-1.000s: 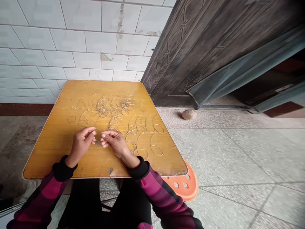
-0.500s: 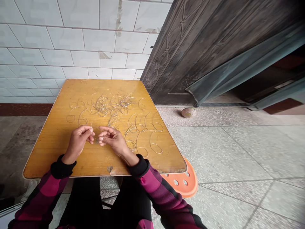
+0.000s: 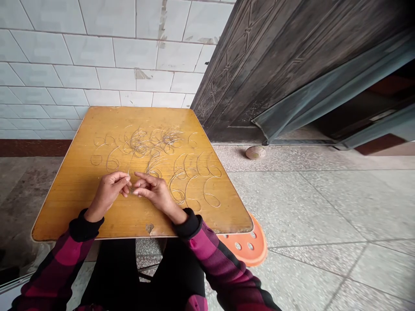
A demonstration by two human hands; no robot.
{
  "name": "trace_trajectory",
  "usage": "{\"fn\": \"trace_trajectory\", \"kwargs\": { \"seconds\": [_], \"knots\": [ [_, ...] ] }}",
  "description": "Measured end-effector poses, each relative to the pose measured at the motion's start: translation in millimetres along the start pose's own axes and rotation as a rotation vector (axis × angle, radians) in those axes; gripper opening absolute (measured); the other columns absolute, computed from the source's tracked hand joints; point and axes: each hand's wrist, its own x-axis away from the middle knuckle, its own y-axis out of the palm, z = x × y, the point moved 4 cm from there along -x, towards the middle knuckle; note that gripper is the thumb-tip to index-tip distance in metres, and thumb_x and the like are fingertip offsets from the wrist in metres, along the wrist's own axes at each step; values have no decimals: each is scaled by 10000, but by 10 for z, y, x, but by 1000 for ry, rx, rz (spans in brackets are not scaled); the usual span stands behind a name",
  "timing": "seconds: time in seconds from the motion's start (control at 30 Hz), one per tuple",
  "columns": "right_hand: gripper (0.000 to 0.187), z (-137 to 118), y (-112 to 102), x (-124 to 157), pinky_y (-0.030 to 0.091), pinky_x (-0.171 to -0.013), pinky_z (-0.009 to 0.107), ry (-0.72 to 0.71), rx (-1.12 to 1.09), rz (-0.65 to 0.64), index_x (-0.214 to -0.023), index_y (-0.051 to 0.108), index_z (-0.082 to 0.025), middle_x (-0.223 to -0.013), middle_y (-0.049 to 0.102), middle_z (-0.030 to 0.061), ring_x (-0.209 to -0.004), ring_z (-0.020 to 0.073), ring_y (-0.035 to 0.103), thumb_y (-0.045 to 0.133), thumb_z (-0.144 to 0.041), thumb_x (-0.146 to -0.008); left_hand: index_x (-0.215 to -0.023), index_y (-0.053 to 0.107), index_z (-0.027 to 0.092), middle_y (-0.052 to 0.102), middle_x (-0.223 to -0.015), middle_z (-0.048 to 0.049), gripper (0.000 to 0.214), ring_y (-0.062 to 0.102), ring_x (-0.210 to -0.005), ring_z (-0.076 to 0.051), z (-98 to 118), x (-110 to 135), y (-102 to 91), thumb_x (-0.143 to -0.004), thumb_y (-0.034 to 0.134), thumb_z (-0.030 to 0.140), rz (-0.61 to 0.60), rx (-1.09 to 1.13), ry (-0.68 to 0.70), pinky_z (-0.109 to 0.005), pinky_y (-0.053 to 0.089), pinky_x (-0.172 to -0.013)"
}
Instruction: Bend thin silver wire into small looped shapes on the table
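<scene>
While hands (image 3: pixel 108 192) pinch strand (image 3: pixel 130 181), loops (image 3: pixel 194 175) cover tabletop (image 3: pixel 65 211).

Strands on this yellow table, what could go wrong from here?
The strand at the left hand is so fine that it could slip from the fingers. The right hand works right beside the loose strands, so it might snag them and tangle them further. The chipped front edge of the table could also catch one.
</scene>
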Motion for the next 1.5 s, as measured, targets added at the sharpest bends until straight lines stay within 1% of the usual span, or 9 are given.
{"fn": "trace_trajectory", "kwargs": {
  "seconds": [0.23, 0.47, 0.63, 0.73, 0.97, 1.13, 1.3, 1.4, 1.5],
  "knots": [
    [457, 8, 11, -29, 482, -561, 225, 51, -86, -27, -1116, 602, -255, -727, 641, -54, -564, 82, 572, 777, -348, -705, -756, 656, 142, 644, -620, -15, 224, 552, -449, -99, 10, 15, 27, -787, 650, 364, -32, -42, 24, -217, 459, -440],
    [440, 9, 6, -53, 496, -524, 206, 95, -175, -51, -1090, 565, -246, -707, 625, -63, -565, 81, 599, 772, -329, -711, -753, 649, 140, 636, -605, -10, 215, 550, -446, -99, 25, 24, 25, -796, 638, 351, -40, -63, 20, -219, 462, -439],
    [475, 77, 1, -38, 519, -517, 206, 178, -152, -3, -1114, 524, -226, -738, 608, -59, -578, 85, 619, 761, -322, -713, -771, 649, 135, 648, -647, -16, 206, 556, -458, -98, 34, -12, -58, -776, 650, 341, 56, -67, 34, -220, 465, -444],
    [487, 96, -3, 17, 538, -541, 221, 187, -60, 32, -1157, 500, -207, -745, 594, -52, -591, 93, 627, 731, -308, -740, -778, 650, 133, 642, -633, -13, 200, 555, -453, -102, 34, -31, -72, -760, 650, 331, 91, -89, 25, -223, 464, -442],
    [443, -108, -94, 343, 511, -584, 239, 100, 347, 68, -1277, 461, -179, -779, 631, -11, -595, 96, 598, 591, -242, -858, -770, 646, 132, 634, -623, -6, 207, 560, -460, -100, -20, -48, 4, -772, 617, 337, 16, -146, 8, -226, 472, -462],
    [293, -331, -137, 748, 499, -628, 240, 16, 582, 87, -1169, 579, -180, -812, 671, 24, -678, 122, 620, 572, -224, -880, -769, 639, 134, 625, -601, 2, 198, 558, -451, -100, -35, -48, 85, -745, 615, 329, -10, -135, -30, -225, 474, -460],
    [227, -302, -127, 1077, 518, -665, 248, -14, 619, 57, -1103, 628, -168, -852, 690, 56, -737, 143, 656, 551, -232, -899, -752, 626, 129, 621, -583, 2, 174, 567, -445, -107, 16, -156, 309, -722, 608, 299, -91, -171, -76, -228, 485, -457],
    [211, -199, -137, 1180, 528, -666, 251, -2, 587, 67, -1079, 639, -169, -859, 698, 61, -744, 150, 670, 554, -239, -899, -752, 617, 134, 624, -615, -2, 141, 579, -467, -110, 11, -296, 476, -734, 581, 270, -111, -198, -82, -233, 503, -469],
    [198, -143, -157, 1241, 537, -697, 262, -2, 578, 74, -1063, 647, -171, -881, 703, 67, -777, 157, 677, 554, -234, -900, -722, 592, 145, 615, -616, -5, 104, 596, -491, -113, -62, -438, 591, -764, 537, 223, -122, -336, -109, -226, 505, -484]
  ]
}}
